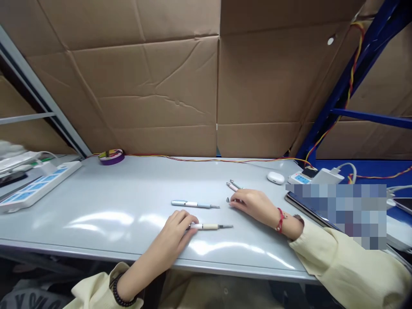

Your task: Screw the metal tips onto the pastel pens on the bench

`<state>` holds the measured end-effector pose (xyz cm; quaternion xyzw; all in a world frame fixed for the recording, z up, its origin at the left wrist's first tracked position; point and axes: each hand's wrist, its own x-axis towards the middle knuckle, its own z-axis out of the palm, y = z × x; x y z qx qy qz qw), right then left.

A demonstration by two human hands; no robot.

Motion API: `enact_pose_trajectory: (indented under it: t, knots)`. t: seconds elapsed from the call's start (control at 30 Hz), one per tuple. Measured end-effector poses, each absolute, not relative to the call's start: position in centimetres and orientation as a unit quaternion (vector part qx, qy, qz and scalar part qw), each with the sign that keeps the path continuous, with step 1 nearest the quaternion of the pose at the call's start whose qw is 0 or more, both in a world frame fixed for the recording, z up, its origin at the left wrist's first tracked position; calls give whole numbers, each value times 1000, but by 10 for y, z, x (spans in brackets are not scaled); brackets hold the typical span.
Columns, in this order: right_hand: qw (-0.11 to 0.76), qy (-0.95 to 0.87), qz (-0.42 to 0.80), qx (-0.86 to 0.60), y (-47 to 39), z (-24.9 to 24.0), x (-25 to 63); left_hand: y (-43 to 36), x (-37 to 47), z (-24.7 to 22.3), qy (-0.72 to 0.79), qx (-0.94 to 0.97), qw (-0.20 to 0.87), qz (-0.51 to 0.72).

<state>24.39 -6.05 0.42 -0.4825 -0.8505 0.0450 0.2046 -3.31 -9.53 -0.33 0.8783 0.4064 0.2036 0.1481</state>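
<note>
My left hand (177, 231) rests on the table with thumb and fingers closed on the rear part of a white and cream pen (210, 226). Its thin grey refill sticks out bare, pointing right. Beyond it lies a light blue and white pen (191, 204), its front also narrowing to a bare refill. At the pinched fingertips of my right hand (249, 204) shows a small dark pen tip (228, 199). Just behind that hand, two more pens, one pinkish (232, 187) and one greyish (234, 183), are partly hidden by it.
A white earbud case (276, 177), a power strip (299, 177) and a phone (302, 206) lie on the right. At left are a long power strip (41, 186) and a purple tape roll (111, 157). Twisted wires (193, 159) run along the cardboard wall (154, 86).
</note>
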Motion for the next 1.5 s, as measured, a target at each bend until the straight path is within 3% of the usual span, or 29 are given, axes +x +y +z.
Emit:
enact_pose_trajectory:
  t: [0.17, 0.27, 0.7, 1.0, 1.3, 1.5]
  knots:
    - [457, -740, 170, -464, -66, 0, 236, -96, -33, -4, 428, 857, 162, 236]
    - [510, -695, 235, -448, -75, -2, 228, -96, -33, -8, 451, 839, 166, 255]
    - [422, -816, 186, -347, -88, 2, 210, -95, -32, -10, 440, 849, 152, 249]
    - [441, -825, 135, -326, -78, -8, 202, -96, -32, -10, 428, 857, 167, 233]
    - [315, -876, 128, -343, -64, -9, 193, -95, -32, -10, 424, 860, 174, 224]
    - [360, -845, 183, -350, -69, -9, 196, -97, -32, -5, 428, 855, 189, 223]
